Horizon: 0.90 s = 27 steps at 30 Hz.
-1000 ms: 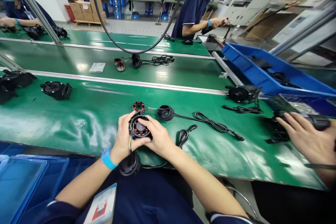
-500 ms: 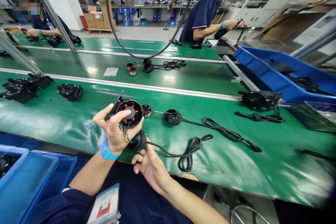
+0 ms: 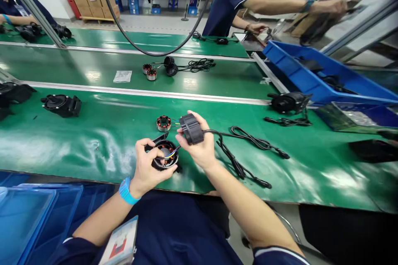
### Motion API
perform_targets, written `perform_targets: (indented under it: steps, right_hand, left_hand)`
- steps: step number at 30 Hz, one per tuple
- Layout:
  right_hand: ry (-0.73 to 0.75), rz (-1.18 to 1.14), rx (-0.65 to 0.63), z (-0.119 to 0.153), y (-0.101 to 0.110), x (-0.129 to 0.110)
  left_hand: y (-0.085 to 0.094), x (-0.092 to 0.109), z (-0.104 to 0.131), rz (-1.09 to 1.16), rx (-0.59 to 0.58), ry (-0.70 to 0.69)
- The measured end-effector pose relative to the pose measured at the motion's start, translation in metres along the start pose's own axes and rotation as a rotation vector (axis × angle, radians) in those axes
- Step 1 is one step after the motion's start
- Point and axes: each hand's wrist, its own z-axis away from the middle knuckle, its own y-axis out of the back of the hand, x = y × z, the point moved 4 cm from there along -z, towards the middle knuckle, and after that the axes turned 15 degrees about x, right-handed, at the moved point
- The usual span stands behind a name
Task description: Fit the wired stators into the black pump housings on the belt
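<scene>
Holding the round housing (image 3: 176, 157) in the left hand (image 3: 147, 166), with fingers bent over its rim, near the front edge of the surface (image 3: 108, 149). Gripping the black cap (image 3: 190, 129) in the right hand (image 3: 202, 145), half closed round its side, just beyond the housing. Apparently done: coil ring (image 3: 168, 147) seated in the housing. Apparently left: cap, not on, with coloured wires (image 3: 171, 155) between. Near the middle of the surface, a loose second ring (image 3: 163, 124). At the far right, black parts (image 3: 334, 84) in a blue bin (image 3: 287, 72); just in front, pale things (image 3: 357, 116) in a see-through tray (image 3: 329, 120). Below the left front edge, blue trays (image 3: 27, 211), contents unclear.
</scene>
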Motion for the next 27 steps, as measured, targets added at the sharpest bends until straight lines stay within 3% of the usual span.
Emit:
perform_targets:
  steps: [6,13,16,20,23,27]
  right_hand:
    - [0.155,0.005,-0.447,-0.032,-0.003,-0.004]
    - [0.218,0.039,-0.874,-0.029,-0.024,-0.005]
    - [0.153,-0.011,-0.920,-0.023,-0.028,-0.004]
    - [0.169,0.170,-0.804,-0.015,-0.025,-0.003]
    - [0.153,0.311,-0.727,-0.010,-0.021,-0.003]
    - [0.095,0.287,-0.793,-0.012,-0.017,-0.006]
  left_hand:
    - [0.004,-0.010,0.004,0.153,-0.054,-0.082]
    - [0.005,-0.020,-0.006,0.237,-0.223,-0.111]
    - [0.012,-0.027,-0.015,0.209,-0.258,-0.174]
    - [0.032,-0.035,-0.025,0.004,-0.165,-0.351]
    - [0.038,-0.037,-0.027,0.048,-0.273,-0.382]
    - [0.038,-0.037,-0.035,0.127,-0.432,-0.335]
